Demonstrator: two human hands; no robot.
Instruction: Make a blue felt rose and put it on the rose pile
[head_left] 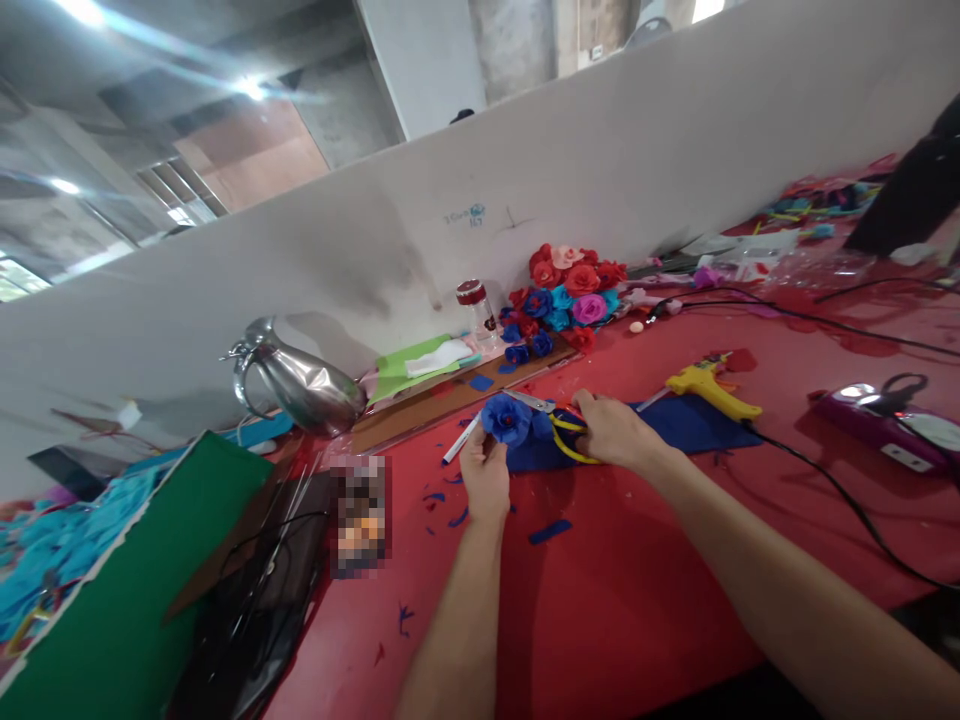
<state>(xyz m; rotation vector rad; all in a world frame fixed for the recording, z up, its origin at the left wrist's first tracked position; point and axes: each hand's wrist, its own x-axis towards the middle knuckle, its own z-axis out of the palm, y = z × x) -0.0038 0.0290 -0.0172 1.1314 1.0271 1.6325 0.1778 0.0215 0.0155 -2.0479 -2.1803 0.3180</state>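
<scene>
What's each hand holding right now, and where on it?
Left hand pinches the blue flower from below; right hand holds the scissors by their yellow handles.

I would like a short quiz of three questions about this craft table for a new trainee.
1. True or false: the left hand holds a blue flower.
2. What is the right hand on? A) scissors B) glue gun C) metal jug
3. What colour is the table?

Key: 1 true; 2 A; 3 red.
</scene>
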